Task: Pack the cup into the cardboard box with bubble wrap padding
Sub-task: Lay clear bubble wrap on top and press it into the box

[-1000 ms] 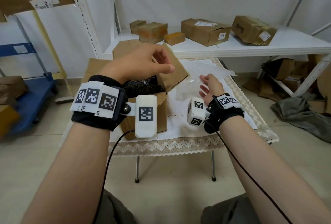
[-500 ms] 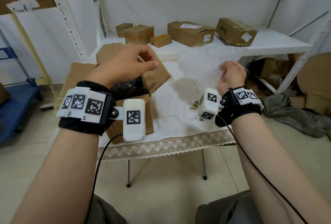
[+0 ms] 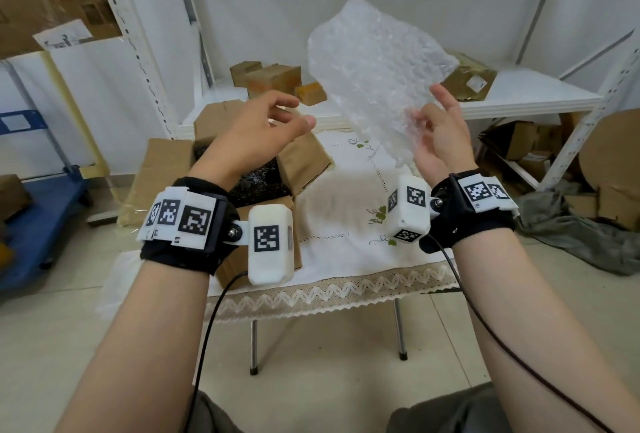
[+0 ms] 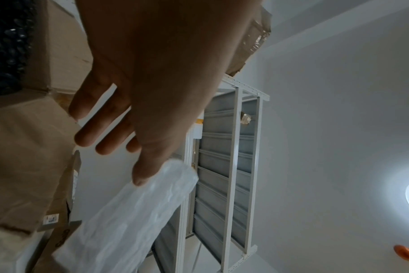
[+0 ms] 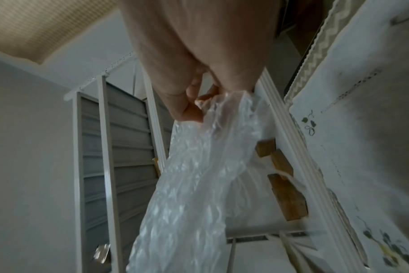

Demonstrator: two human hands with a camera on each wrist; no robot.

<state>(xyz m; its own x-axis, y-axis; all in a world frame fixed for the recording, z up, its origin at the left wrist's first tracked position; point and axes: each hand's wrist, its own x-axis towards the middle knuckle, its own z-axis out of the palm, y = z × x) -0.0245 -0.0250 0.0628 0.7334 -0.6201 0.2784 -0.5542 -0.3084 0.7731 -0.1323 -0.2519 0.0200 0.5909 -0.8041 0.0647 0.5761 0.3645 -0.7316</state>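
My right hand (image 3: 420, 121) pinches the lower edge of a clear bubble wrap sheet (image 3: 374, 62) and holds it up above the table; the right wrist view shows the fingers (image 5: 192, 103) bunched on the wrap (image 5: 194, 184). The left hand (image 3: 294, 112) hovers open over the open cardboard box (image 3: 301, 162), its fingers relaxed, a short way left of the sheet. In the left wrist view the thumb (image 4: 142, 171) lies close to the wrap (image 4: 128, 221); whether they touch I cannot tell. Something dark and bubbly (image 3: 256, 179) fills the box. No cup shows.
The box stands on the left of a small table with a white lace-edged cloth (image 3: 346, 280). Behind it a white shelf (image 3: 519, 100) carries several cardboard boxes (image 3: 273, 79). A blue cart (image 3: 34, 218) stands at left; boxes and grey cloth (image 3: 571, 242) lie at right.
My right hand took hold of the bubble wrap on the table and lifted it up high. The left hand stayed above the box and rose a little.
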